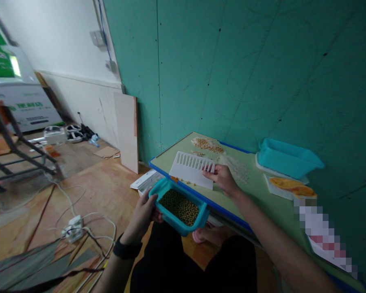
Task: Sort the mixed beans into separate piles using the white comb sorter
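My left hand (144, 213) grips the near end of a teal rectangular container (198, 221) filled with green beans (179, 206), held just below the table's front edge. My right hand (221, 178) pinches a white toothed plastic scraper (191, 169) that stands on the green tabletop (262, 191) right above the container. A few yellow beans lie along the scraper's lower edge. A heap of yellow beans (208, 145) and a spread of white grains (238, 167) lie farther back on the table.
A second teal container (288, 159) sits upside down on a white tray at the table's right, with a white plate of orange material (291, 188) beside it. On the wooden floor to the left lie a power strip (73, 228), cables and a leaning board (126, 132).
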`<state>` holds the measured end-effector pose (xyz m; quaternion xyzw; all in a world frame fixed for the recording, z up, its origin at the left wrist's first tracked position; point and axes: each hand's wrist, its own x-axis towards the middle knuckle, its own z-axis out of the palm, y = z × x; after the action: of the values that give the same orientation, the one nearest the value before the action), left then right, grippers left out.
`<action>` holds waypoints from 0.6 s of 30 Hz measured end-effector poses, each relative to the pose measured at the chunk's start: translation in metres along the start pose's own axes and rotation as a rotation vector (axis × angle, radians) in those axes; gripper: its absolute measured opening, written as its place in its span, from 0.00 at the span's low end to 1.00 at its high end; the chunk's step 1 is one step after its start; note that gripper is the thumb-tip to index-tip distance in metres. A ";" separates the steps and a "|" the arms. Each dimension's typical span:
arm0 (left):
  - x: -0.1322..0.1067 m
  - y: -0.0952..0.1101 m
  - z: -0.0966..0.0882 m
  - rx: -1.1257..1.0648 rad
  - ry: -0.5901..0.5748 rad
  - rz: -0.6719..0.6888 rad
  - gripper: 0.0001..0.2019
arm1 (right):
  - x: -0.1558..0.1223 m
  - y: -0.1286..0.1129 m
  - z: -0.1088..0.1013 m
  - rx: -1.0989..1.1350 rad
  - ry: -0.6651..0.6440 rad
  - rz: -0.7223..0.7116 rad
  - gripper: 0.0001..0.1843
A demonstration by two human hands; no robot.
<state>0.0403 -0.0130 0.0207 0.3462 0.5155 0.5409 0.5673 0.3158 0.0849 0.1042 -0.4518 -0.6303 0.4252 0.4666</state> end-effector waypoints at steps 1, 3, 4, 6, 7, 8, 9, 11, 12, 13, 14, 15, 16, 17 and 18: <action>0.000 0.000 0.000 -0.002 0.006 -0.003 0.38 | -0.007 -0.001 0.002 -0.040 0.016 -0.039 0.19; 0.000 -0.001 0.000 -0.009 0.021 -0.008 0.41 | -0.023 -0.003 0.007 -0.115 0.047 -0.106 0.16; 0.000 -0.002 0.000 -0.013 0.025 -0.011 0.42 | -0.031 -0.004 0.010 -0.152 0.064 -0.141 0.15; 0.000 -0.002 0.000 -0.018 0.030 -0.014 0.44 | -0.047 -0.005 0.014 -0.240 0.098 -0.220 0.13; 0.000 -0.001 0.001 -0.019 0.033 -0.015 0.44 | -0.054 -0.004 0.017 -0.290 0.114 -0.263 0.12; 0.000 -0.001 0.001 -0.019 0.033 -0.015 0.44 | -0.061 -0.004 0.019 -0.338 0.127 -0.307 0.11; 0.000 0.000 0.002 -0.017 0.031 -0.014 0.44 | -0.066 -0.004 0.022 -0.380 0.137 -0.351 0.11; -0.001 0.001 0.003 -0.015 0.031 -0.012 0.43 | -0.074 -0.005 0.027 -0.443 0.139 -0.435 0.10; -0.002 0.002 0.003 -0.014 0.030 -0.014 0.43 | -0.076 -0.006 0.028 -0.464 0.135 -0.467 0.09; -0.003 0.002 0.003 -0.013 0.027 -0.016 0.42 | -0.078 -0.007 0.029 -0.477 0.128 -0.491 0.09; -0.004 0.002 0.003 -0.015 0.025 -0.016 0.42 | -0.078 -0.008 0.029 -0.484 0.127 -0.504 0.09; -0.005 0.002 0.004 -0.018 0.021 -0.015 0.41 | -0.078 -0.009 0.027 -0.488 0.136 -0.505 0.09; -0.006 0.002 0.004 -0.018 0.021 -0.017 0.41 | -0.078 -0.010 0.023 -0.492 0.160 -0.497 0.09; -0.007 0.002 0.004 -0.018 0.026 -0.021 0.40 | -0.077 -0.010 0.017 -0.500 0.196 -0.484 0.10; -0.008 0.001 0.004 -0.017 0.035 -0.024 0.40 | -0.076 -0.010 0.009 -0.514 0.240 -0.468 0.10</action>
<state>0.0451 -0.0198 0.0244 0.3257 0.5250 0.5445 0.5673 0.3173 0.0086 0.0968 -0.4443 -0.7438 0.0787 0.4931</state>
